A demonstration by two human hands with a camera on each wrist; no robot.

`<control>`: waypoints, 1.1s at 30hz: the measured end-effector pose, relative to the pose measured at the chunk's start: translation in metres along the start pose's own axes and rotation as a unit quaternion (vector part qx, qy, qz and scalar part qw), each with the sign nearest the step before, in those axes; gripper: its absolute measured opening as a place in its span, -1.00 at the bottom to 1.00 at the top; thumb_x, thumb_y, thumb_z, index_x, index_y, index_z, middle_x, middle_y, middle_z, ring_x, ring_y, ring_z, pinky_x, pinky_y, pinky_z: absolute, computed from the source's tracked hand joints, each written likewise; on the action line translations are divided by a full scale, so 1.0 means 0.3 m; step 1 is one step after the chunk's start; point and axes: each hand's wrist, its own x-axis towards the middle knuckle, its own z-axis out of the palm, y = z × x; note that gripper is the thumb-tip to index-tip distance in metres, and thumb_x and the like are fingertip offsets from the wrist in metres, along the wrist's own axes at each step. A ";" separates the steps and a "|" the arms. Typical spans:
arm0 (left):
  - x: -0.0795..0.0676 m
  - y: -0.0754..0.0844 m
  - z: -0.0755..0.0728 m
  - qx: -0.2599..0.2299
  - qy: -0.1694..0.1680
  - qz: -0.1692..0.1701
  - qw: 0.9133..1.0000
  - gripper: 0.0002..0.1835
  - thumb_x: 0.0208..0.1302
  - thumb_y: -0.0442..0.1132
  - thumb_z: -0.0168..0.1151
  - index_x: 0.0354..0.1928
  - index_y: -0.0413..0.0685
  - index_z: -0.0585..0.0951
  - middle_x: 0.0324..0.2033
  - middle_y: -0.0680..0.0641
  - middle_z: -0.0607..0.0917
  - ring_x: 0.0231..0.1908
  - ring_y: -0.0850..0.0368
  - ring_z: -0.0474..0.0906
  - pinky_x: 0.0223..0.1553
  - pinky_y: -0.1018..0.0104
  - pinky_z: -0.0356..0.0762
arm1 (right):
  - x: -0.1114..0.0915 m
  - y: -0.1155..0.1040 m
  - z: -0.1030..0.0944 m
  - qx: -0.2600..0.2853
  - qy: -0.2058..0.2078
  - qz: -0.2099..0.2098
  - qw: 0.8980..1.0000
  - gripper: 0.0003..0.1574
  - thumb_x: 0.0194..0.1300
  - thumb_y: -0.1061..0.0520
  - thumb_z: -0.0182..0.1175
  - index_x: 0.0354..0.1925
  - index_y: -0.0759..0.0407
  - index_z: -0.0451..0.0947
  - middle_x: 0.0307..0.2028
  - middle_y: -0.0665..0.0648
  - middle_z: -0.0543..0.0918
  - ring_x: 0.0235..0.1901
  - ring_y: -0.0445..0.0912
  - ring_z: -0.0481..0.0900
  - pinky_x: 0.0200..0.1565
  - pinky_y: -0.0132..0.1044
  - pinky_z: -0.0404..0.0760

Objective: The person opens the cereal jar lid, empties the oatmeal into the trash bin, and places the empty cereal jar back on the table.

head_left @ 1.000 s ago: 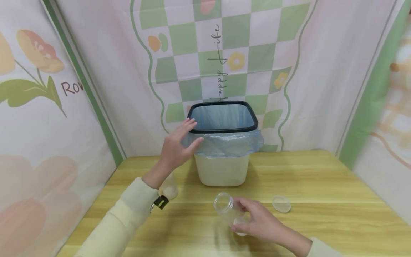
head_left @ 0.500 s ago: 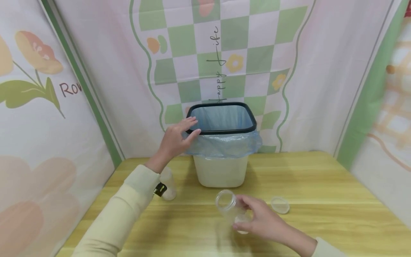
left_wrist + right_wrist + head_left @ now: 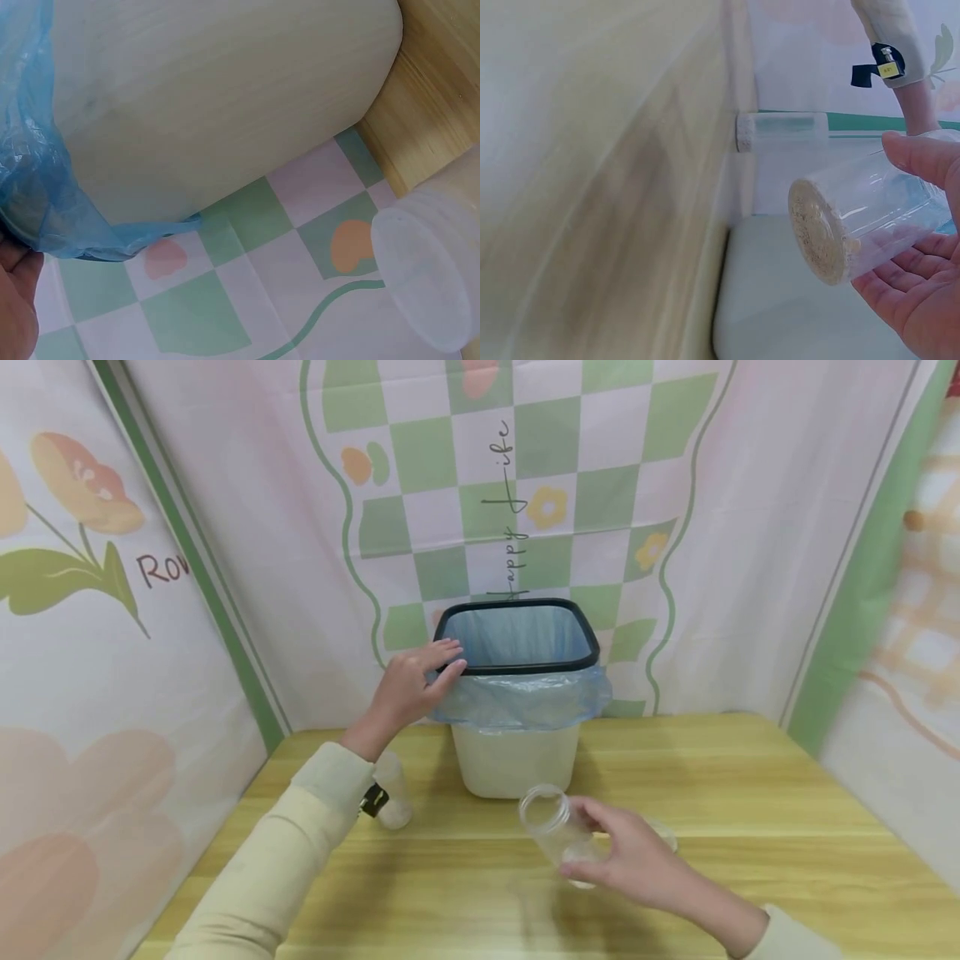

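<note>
My right hand (image 3: 630, 856) grips a clear plastic jar (image 3: 551, 827), tilted with its uncapped mouth toward the upper left. In the right wrist view, the jar (image 3: 870, 217) has pale, speckled grains at its base and hangs above the table. My left hand (image 3: 408, 685) holds the near left corner of the black rim (image 3: 525, 669) of a trash bin (image 3: 517, 760); the left wrist view shows only part of the hand (image 3: 16, 307). A blue bag (image 3: 532, 697) lines the bin and folds over its outside. Behind my right hand, a clear round lid (image 3: 665, 835) lies partly hidden.
A second clear jar (image 3: 392, 793), whitish at the bottom, stands left of the bin beside my left wrist. In the left wrist view this jar (image 3: 427, 277) has a translucent top. Patterned cloth (image 3: 622, 427) walls in the back and sides of the wooden table (image 3: 675, 760).
The tilted jar has risen a little and shifted right in my right hand, covering part of the loose lid. Slight lowering of my left fingers shows at the bin's rim.
</note>
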 end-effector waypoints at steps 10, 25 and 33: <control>0.004 -0.010 0.004 -0.001 0.000 -0.007 1.000 -0.68 0.36 -0.18 0.22 0.03 -0.23 0.67 0.00 -0.18 0.67 0.07 0.00 0.59 0.12 0.14 0.49 | 0.020 -0.037 -0.097 -0.032 0.024 -0.025 0.999 -0.27 -0.04 -0.05 0.54 0.08 0.13 0.52 -0.17 -0.18 0.64 -0.19 -0.20 0.59 -0.15 -0.14 0.62; 0.003 -0.005 0.003 -0.003 -0.011 -0.021 1.000 -0.67 0.36 -0.15 0.22 0.03 -0.21 0.67 -0.01 -0.16 0.68 0.08 0.03 0.58 0.13 0.14 0.48 | 0.135 -0.079 -0.346 -0.093 0.071 -0.057 0.991 -0.21 0.00 0.07 0.53 0.12 0.39 0.45 -0.10 0.27 0.66 -0.10 0.23 0.62 -0.08 0.17 0.58; 0.006 -0.005 0.003 -0.002 -0.009 -0.020 1.000 -0.67 0.35 -0.15 0.23 0.03 -0.21 0.68 -0.02 -0.16 0.69 0.07 0.02 0.58 0.12 0.13 0.49 | 0.257 -0.096 -0.461 -0.133 0.110 -0.075 0.982 -0.30 -0.02 0.12 0.54 0.03 0.36 0.49 -0.16 0.25 0.65 -0.15 0.16 0.63 -0.11 0.05 0.61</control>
